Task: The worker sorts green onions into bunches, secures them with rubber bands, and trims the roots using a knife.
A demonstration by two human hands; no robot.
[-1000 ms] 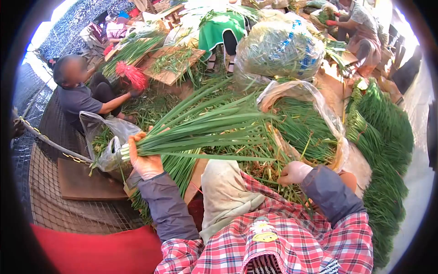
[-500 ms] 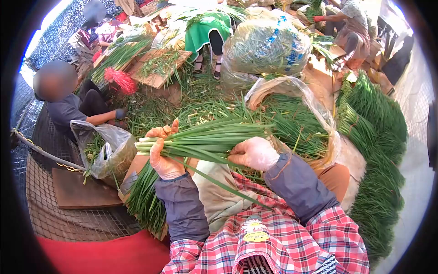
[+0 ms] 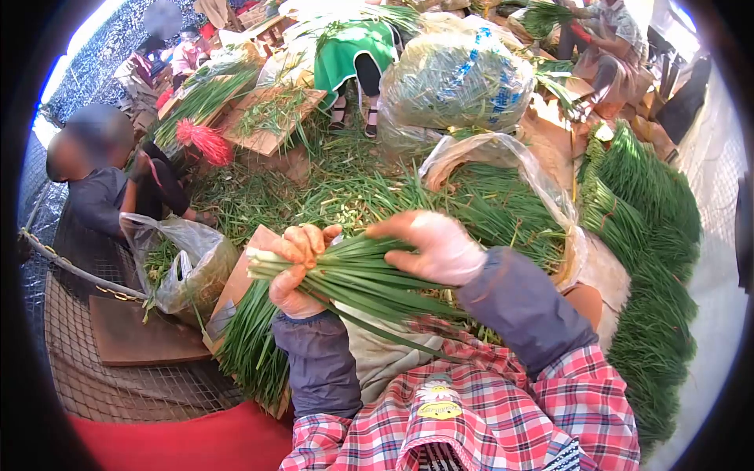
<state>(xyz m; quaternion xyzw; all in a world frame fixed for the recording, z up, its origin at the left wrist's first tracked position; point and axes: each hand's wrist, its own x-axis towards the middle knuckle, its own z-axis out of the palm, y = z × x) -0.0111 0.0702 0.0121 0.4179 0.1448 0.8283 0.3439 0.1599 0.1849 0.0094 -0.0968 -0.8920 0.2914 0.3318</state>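
My left hand (image 3: 297,271), in a thin see-through glove, is wrapped around a bunch of green chives (image 3: 373,275) near its pale stem ends. The bunch lies sideways in front of my lap, its leaves fanning right and drooping. My right hand (image 3: 436,245), also gloved, is over the upper side of the leaves. Its fingers are stretched out and the thumb stands apart, with no stems seen gripped; whether the fingertips touch the leaves is hard to tell. Below my left wrist, more long chives (image 3: 255,341) lie on a board (image 3: 234,294).
An open clear plastic bag (image 3: 550,188) of chives lies ahead right, beside stacked chives (image 3: 652,290). At left stand a smaller plastic bag (image 3: 196,271) and a seated co-worker (image 3: 98,200). A stuffed bag (image 3: 455,78), pink ties (image 3: 204,141) and other people are farther off.
My right hand has let go of the leaves, risen and opened above them. The bunch has tipped, its leaves now hanging lower. The co-worker at left has raised a hand.
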